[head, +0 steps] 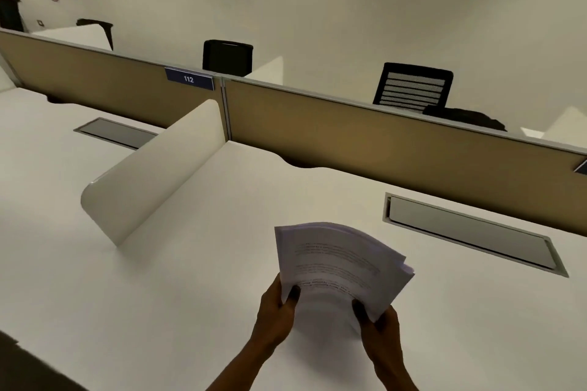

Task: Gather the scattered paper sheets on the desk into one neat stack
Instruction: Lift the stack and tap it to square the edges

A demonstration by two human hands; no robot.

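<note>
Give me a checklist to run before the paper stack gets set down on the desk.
1. Left hand grips the paper stack: ok.
2. Right hand grips its near right corner: ok.
3. Edges squared: not ok, sheets fan out at the right corner.
4. Stack flat: not ok, it bows upward.
5. No loose sheets showing on the desk: ok.
6. Landing spot beneath the stack: cannot tell, hidden.

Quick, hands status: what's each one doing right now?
Left hand: closed, gripping the white printed paper stack at its near left corner.
Right hand: closed, gripping the same stack's near right corner.
</note>
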